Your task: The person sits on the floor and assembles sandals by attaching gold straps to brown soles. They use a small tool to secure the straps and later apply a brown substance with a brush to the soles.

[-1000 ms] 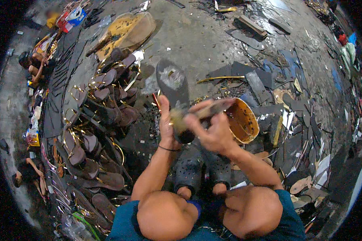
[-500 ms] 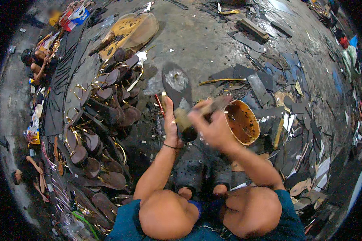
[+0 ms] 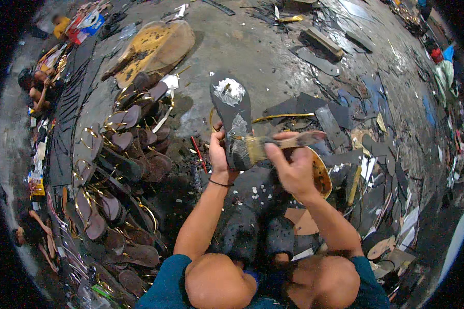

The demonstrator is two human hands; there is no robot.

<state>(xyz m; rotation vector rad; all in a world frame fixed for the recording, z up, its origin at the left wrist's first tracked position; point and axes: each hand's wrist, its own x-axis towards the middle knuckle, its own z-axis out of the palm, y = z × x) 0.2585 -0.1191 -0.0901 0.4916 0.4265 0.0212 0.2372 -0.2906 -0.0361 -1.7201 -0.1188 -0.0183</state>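
Sole axis: dark flat rubber sandal sole (image 3: pixel 233 116) ran near-to-far, heel pinched in left hand (image 3: pixel 219 152) grip.
Brush: wooden-handled glue brush (image 3: pixel 278 144) lay crosswise, right hand (image 3: pixel 294 170) grip pressed around it, bristles on near end.

Sandal workshop: sandal piles (image 3: pixel 123 170), sole offcuts (image 3: pixel 314 110).

Cool, bluish light falls from above, brightest on the wet-looking concrete floor (image 3: pixel 273 56), which shows pale glare. The picture darkens toward its round black rim (strong fisheye bending there). The knees at the bottom look soft and smeared; shadows stay short and diffuse.
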